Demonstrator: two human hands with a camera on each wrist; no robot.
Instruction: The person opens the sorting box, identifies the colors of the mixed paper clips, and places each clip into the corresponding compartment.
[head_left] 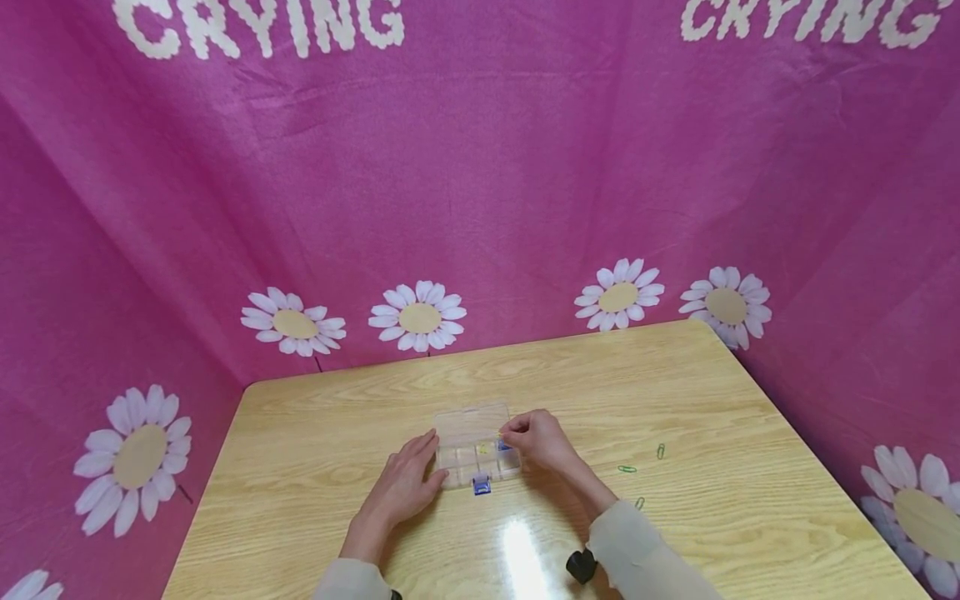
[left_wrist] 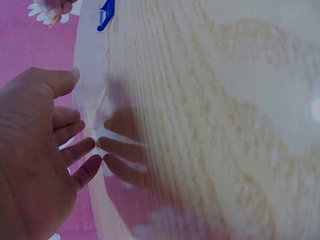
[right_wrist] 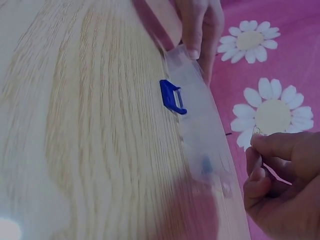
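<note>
A clear plastic compartment box lies on the table with its lid raised back and a blue latch at the front. Yellow bits sit in one back compartment, blue bits in the one to its right. My left hand rests at the box's left end, thumb on the front corner and fingers loosely extended. Above the right back compartment, my right hand pinches a small paper clip between thumb and finger; it looks yellowish.
Green paper clips lie scattered on the wooden table to the right, one of them close to the right forearm. A pink curtain with daisies surrounds the table's back and sides.
</note>
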